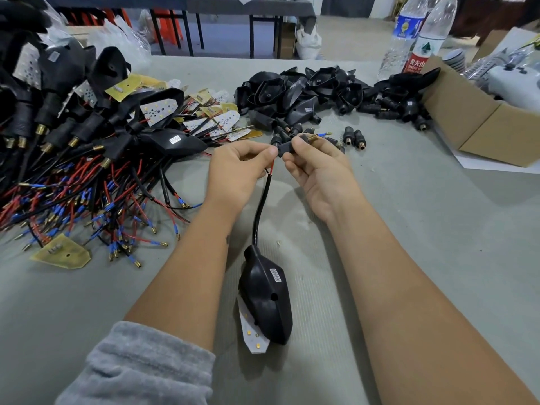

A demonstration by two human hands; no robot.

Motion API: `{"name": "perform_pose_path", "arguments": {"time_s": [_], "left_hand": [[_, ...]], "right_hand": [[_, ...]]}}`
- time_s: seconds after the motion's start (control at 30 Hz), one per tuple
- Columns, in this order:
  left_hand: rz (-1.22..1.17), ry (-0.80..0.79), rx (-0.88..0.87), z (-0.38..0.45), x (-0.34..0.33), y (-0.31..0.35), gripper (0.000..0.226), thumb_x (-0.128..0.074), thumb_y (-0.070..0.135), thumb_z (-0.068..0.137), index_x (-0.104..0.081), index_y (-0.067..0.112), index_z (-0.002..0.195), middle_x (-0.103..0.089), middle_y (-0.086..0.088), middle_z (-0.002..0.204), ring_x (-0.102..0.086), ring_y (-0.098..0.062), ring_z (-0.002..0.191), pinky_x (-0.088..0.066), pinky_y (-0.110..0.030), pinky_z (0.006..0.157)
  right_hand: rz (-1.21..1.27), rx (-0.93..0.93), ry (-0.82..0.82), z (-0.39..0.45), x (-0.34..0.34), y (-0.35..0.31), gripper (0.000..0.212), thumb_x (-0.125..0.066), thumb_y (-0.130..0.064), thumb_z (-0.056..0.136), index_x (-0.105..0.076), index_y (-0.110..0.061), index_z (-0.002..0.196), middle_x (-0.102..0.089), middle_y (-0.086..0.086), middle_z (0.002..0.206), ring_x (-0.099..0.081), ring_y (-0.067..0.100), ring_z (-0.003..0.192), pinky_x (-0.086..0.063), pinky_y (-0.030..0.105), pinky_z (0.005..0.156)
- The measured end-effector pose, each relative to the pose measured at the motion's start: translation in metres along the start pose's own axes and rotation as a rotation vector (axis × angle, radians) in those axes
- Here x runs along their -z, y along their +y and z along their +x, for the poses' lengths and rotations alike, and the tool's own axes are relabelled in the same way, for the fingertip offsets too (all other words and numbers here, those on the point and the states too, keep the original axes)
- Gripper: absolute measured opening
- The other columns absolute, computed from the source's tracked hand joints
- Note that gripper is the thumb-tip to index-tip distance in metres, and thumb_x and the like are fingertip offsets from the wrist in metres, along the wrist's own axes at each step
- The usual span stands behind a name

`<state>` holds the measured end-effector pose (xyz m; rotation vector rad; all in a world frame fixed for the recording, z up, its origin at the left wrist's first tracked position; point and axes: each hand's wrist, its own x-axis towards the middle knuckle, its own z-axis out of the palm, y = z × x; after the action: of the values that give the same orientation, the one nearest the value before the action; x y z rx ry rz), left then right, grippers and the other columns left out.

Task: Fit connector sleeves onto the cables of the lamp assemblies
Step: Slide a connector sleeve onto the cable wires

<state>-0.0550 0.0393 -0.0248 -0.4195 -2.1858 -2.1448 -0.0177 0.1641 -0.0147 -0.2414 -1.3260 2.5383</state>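
Grey knit sleeve (140,366) covers the person's left forearm at bottom edge, nearest the lens. Just beyond it lies a black teardrop plastic lamp housing (267,299) w/ white LED board (248,331) sticking out underneath, resting on the grey felt-covered table (409,200) between both forearms. Its black sheathed cable (261,206) rises to the hands.

Left hand (233,173): fingers curled, thumb and forefinger pinching the cable end where the red wire (272,169) shows. Right hand (318,171): fingers curled, gripping a short black rubber connector sleeve (285,149) w/ brass threaded tip (312,137) poking out past the fingers. Sleeve sits right at the left fingertips, over the wire ends.

Outward: loose black sleeves (353,138) just behind the hands. Left: big pile of finished assemblies (73,135) w/ red/blue wires. Behind, centre-right: heap of empty black housings (306,92). Far right: cardboard box (473,118), two clear plastic water bottles (409,39).
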Motion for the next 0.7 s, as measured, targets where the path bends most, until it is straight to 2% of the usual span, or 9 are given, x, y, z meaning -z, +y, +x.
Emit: {"name": "perform_pose_path", "arguments": {"time_s": [0.07, 0.13, 0.3, 0.4, 0.53, 0.7], "left_hand": [[-0.026, 0.004, 0.030, 0.0007, 0.0002, 0.0005, 0.012, -0.064, 0.015, 0.093, -0.071, 0.017, 0.083, -0.070, -0.005, 0.078, -0.064, -0.016, 0.077, -0.055, -0.029, 0.076], [-0.081, 0.007, 0.074, 0.0016, 0.0007, 0.0009, 0.011, -0.061, 0.015, 0.095, -0.068, 0.017, 0.087, -0.069, 0.000, 0.078, -0.068, -0.011, 0.073, -0.056, -0.023, 0.069], [-0.087, 0.055, 0.068, 0.0019, 0.0011, 0.0018, 0.009, -0.062, 0.012, 0.094, -0.063, 0.015, 0.086, -0.067, 0.004, 0.072, -0.065, -0.006, 0.060, -0.054, -0.021, 0.062], [-0.106, 0.077, 0.069, 0.0024, 0.0019, 0.0023, 0.008, -0.063, 0.012, 0.093, -0.064, 0.016, 0.086, -0.066, 0.010, 0.065, -0.063, -0.005, 0.060, -0.053, -0.020, 0.061], [-0.068, 0.052, 0.029, 0.0015, 0.0032, 0.0018, 0.008, -0.066, 0.012, 0.091, -0.066, 0.016, 0.084, -0.065, 0.010, 0.064, -0.062, -0.003, 0.060, -0.053, -0.018, 0.061], [-0.008, -0.009, -0.007, -0.0010, 0.0030, 0.0019, 0.012, -0.068, 0.010, 0.090, -0.070, 0.017, 0.080, -0.067, 0.003, 0.068, -0.062, -0.003, 0.063, -0.054, -0.019, 0.064]], "right_hand": [[0.015, 0.003, -0.010, -0.0002, -0.0002, -0.0005, 0.010, -0.061, 0.001, 0.091, -0.059, -0.008, 0.089, -0.065, 0.007, 0.079, -0.064, 0.013, 0.061, -0.056, 0.020, 0.062], [0.021, 0.009, -0.011, 0.0002, -0.0004, 0.0000, 0.009, -0.061, 0.001, 0.092, -0.060, -0.008, 0.090, -0.065, 0.008, 0.080, -0.064, 0.013, 0.061, -0.056, 0.020, 0.063], [0.074, 0.000, -0.054, 0.0004, 0.0006, -0.0006, 0.017, -0.056, 0.006, 0.092, -0.062, -0.007, 0.102, -0.064, 0.009, 0.081, -0.066, 0.013, 0.064, -0.057, 0.021, 0.067], [0.090, 0.002, -0.083, 0.0002, -0.0007, 0.0010, 0.023, -0.051, 0.011, 0.093, -0.060, -0.004, 0.108, -0.064, 0.009, 0.080, -0.066, 0.012, 0.066, -0.057, 0.019, 0.069], [-0.058, 0.021, -0.053, 0.0003, -0.0016, 0.0032, 0.006, -0.057, 0.001, 0.094, -0.061, -0.003, 0.093, -0.065, 0.006, 0.074, -0.062, 0.011, 0.062, -0.055, 0.018, 0.063], [-0.118, 0.020, -0.025, -0.0003, -0.0018, 0.0026, 0.018, -0.062, -0.006, 0.094, -0.055, -0.011, 0.077, -0.065, 0.000, 0.063, -0.061, 0.012, 0.058, -0.055, 0.021, 0.062]]}}
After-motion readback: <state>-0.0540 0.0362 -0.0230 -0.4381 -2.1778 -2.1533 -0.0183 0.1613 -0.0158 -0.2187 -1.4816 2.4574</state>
